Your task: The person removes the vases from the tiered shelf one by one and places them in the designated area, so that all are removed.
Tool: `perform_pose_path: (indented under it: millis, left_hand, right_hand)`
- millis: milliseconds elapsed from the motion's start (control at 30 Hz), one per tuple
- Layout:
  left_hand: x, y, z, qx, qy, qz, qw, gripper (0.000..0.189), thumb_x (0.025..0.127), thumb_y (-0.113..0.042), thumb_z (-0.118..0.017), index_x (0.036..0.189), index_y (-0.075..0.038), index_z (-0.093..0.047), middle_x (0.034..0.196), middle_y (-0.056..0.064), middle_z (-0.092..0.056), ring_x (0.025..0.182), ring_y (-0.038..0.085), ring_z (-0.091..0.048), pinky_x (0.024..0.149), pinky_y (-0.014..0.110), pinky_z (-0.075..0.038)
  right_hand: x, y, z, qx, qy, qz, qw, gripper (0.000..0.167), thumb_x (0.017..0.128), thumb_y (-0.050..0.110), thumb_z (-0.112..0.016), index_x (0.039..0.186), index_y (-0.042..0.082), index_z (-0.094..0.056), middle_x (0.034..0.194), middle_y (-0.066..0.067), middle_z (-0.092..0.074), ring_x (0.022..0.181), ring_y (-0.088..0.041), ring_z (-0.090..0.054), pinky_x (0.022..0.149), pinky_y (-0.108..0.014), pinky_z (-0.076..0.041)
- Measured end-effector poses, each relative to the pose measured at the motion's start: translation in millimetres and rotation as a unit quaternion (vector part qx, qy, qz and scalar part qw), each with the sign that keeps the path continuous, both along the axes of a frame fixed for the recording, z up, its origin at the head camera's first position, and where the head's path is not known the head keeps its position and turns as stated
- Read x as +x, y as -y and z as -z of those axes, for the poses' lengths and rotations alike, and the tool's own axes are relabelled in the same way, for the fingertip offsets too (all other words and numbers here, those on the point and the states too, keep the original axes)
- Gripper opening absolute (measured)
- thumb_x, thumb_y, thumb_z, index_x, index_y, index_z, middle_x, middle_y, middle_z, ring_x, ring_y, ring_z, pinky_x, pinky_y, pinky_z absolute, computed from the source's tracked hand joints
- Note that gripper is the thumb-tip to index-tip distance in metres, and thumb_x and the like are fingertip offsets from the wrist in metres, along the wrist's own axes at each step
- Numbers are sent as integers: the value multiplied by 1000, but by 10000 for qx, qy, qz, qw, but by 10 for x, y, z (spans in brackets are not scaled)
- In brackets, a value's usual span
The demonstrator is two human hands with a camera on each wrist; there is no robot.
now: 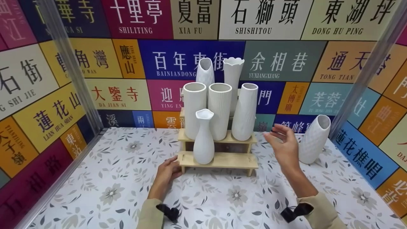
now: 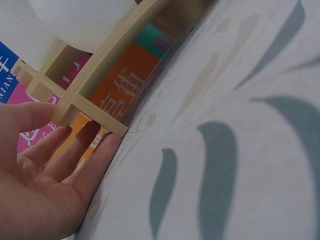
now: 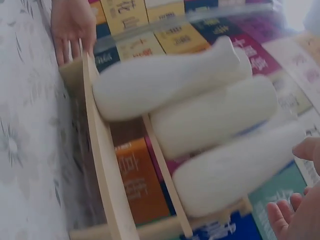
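Head view: we see the left hand (image 1: 166, 172) at the left end of the pale wooden stepped stand (image 1: 237, 161), which sits on the white floral-print tabletop (image 1: 127, 206). Its fingers are fairly straight, touching the lower step's end; no firm grip shows. We read that as steadying.

Right hand (image 1: 284, 146) is in the air, fingers loosely bent, holding nothing. It's between the white tapered ceramic-looking vase (image 1: 244, 113) on the stand and the white diamond-textured slant-mouthed vase (image 1: 314, 140) upright on the tabletop.

Layout: white wavy-rimmed bottle vase (image 1: 203, 141) sits alone on the low step. Next step up: white plain cylindrical vase (image 1: 195, 111), white ribbed cylindrical vase (image 1: 220, 111), tapered one. Behind: white slant-mouthed faceted vase (image 1: 205, 73) and white scalloped-rim flared vase (image 1: 233, 71). Probably stepped so rear ones show over front ones.

Containers: all mouths face up, no stems poking out. We can't see to the bottoms, so can't confirm contents.
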State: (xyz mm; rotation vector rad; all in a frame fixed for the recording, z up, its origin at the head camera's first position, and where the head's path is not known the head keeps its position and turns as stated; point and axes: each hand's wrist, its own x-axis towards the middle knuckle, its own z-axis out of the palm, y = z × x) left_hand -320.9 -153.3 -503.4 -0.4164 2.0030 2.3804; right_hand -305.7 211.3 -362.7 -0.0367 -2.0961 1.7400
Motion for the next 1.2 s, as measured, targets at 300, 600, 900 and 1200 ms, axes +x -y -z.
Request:
perform_pose_path:
  millis: [300,600,900,1200]
  left_hand:
    - [1,1,19,-42,42,-10,10000,51,97,-18,-60,145,-4,-51,119,20,-71,97,20,-71,83,32,-61]
    - [-3,7,23,130,-32,-13,9999,51,97,-18,-61,145,-3,-51,112,16,-74,92,18,-72,82,31,-61]
    - [-20,14,9,102,118,-63,9999,50,97,-17,-60,144,-4,-52,116,17,-73,94,18,-72,83,33,-61]
    - [-13,10,9,97,104,-80,9999,49,97,-17,-60,144,-4,-52,120,20,-71,94,19,-71,83,33,-61]
  right_hand:
    - [65,479,109,52,-416,-621,9972,53,89,11,-75,135,2,-51,134,-16,-56,120,-25,-57,94,-18,-51]
    - [39,827,324,30,-422,-1046,9936,55,86,12,-79,134,0,-53,135,-20,-58,121,-32,-59,97,-32,-54]
    - [-68,1080,525,86,-130,-1257,9919,60,85,16,-80,136,1,-53,137,-18,-57,126,-32,-55,108,-51,-46]
    - [-156,1260,703,-125,137,-1548,9878,65,83,18,-82,139,4,-51,141,-18,-53,128,-37,-53,104,-46,-51]
